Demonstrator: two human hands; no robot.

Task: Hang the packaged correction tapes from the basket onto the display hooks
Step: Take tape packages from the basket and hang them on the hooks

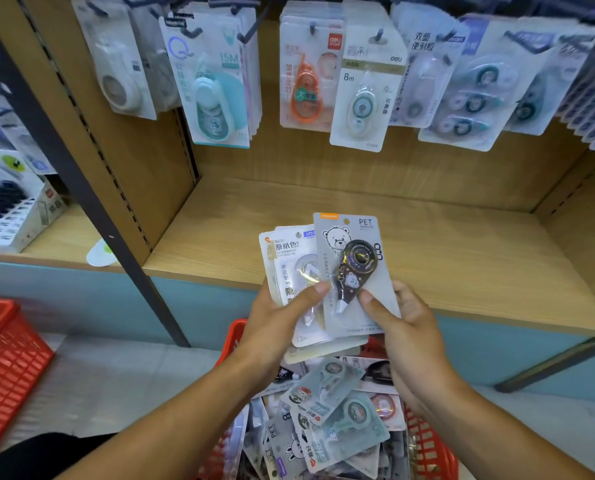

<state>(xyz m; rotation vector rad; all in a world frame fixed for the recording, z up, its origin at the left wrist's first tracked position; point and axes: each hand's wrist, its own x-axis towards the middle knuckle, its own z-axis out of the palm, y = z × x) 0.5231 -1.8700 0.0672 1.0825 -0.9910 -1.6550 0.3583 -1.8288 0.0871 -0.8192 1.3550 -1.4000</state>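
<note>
Evidently I am gripping a fanned stack of packs (294, 271) in my left hand (275, 327) while my right hand (398, 327) is pinching the bear-print pack (355, 271), probably light, stiff and slick, best taken by its card edge.

Wooden shelving (375, 216), teal base panel (497, 351), grey floor (116, 375)

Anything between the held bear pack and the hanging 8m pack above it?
Head view: only bare wooden shelf and back panel lie between the bear pack and the 8m pack.
</note>
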